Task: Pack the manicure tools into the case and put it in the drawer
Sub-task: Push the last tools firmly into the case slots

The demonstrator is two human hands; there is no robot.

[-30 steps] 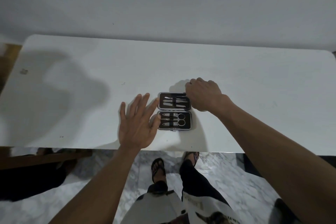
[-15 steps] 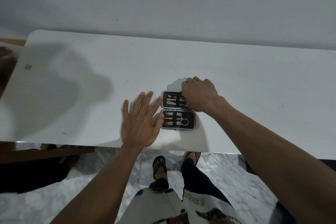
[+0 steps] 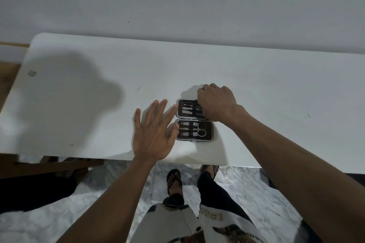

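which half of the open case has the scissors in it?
The near half of the case, closest to the table edge: the scissors show round handle loops. The far half, partly under the right hand, shows only straight tools.

White table (image 3: pixel 256 89), rounded corner, against wall. On it: my open manicure case (image 3: pixel 194 120) w/ tools strapped in, near front edge.
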